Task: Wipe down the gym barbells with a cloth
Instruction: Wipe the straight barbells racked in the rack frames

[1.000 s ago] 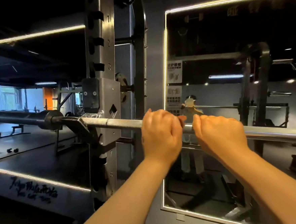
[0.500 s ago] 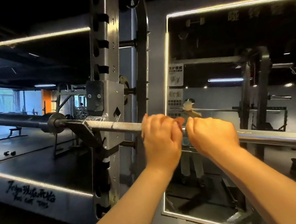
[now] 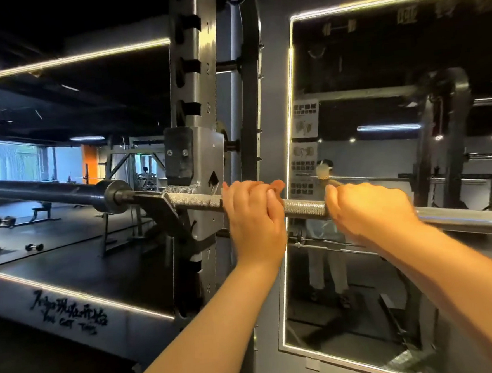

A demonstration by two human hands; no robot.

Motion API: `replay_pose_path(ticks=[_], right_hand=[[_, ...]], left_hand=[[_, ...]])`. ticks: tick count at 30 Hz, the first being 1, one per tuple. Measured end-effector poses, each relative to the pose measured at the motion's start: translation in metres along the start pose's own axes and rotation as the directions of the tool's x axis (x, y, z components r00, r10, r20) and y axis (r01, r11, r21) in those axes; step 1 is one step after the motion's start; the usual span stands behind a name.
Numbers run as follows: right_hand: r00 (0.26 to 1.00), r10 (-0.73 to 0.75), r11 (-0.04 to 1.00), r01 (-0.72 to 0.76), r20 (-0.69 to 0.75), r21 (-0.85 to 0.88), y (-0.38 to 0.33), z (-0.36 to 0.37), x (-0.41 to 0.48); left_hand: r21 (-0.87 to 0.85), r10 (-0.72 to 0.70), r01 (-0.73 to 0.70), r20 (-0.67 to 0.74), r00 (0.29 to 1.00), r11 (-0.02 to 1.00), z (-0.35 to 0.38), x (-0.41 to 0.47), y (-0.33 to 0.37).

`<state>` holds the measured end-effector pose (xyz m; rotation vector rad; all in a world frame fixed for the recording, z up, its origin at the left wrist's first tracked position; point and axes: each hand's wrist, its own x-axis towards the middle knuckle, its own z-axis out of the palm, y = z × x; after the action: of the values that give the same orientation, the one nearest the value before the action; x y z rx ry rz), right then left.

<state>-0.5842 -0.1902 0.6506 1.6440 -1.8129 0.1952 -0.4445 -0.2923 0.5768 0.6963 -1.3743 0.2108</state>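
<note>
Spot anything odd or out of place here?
No cloth is visible: left hand and right hand both grip the barbell bare. Crumpled clear film sits on the rack hook, against the bar.

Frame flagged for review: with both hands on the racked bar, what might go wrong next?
No cloth shows in the left hand or right hand, so the barbell may go unwiped. Sliding left could pinch fingers against the rack hook. Knurling may chafe bare palms.
</note>
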Motion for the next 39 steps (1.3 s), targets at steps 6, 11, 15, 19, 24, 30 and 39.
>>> replay_pose_path(ticks=[6, 11, 15, 19, 24, 30, 39], right_hand=[[0.991, -0.052, 0.994, 0.039, -0.122, -0.106, -0.017, 0.012, -0.003], [0.989, -0.059, 0.991, 0.041, -0.139, -0.130, -0.017, 0.011, -0.002], [0.992, -0.017, 0.997, 0.008, -0.123, -0.077, -0.019, 0.009, -0.002], [0.988, 0.007, 0.995, -0.022, -0.151, -0.101, -0.021, 0.011, -0.002], [0.990, 0.016, 0.976, -0.046, -0.141, -0.211, -0.024, 0.014, -0.002], [0.984, 0.002, 0.982, -0.036, -0.180, -0.185, -0.024, 0.016, -0.003], [0.981, -0.045, 0.993, 0.023, -0.189, -0.119, -0.019, 0.014, -0.005]], left_hand=[[0.091, 0.292, -0.303, 0.118, 0.949, 0.949, -0.016, -0.027, -0.046], [0.248, 0.075, -0.137, 0.244, 0.967, 0.959, -0.028, 0.048, -0.021], [0.225, -0.139, 0.083, 0.248, 0.959, 0.971, -0.024, 0.065, -0.024], [0.107, 0.007, -0.024, 0.153, 0.988, 0.994, -0.010, 0.034, -0.004], [0.064, 0.295, -0.333, 0.332, 0.896, 0.941, -0.029, 0.012, -0.025], [0.078, 0.032, -0.044, 0.147, 0.989, 0.996, -0.035, 0.031, -0.053], [0.031, 0.307, -0.332, 0.306, 0.901, 0.943, -0.020, -0.004, -0.024]])
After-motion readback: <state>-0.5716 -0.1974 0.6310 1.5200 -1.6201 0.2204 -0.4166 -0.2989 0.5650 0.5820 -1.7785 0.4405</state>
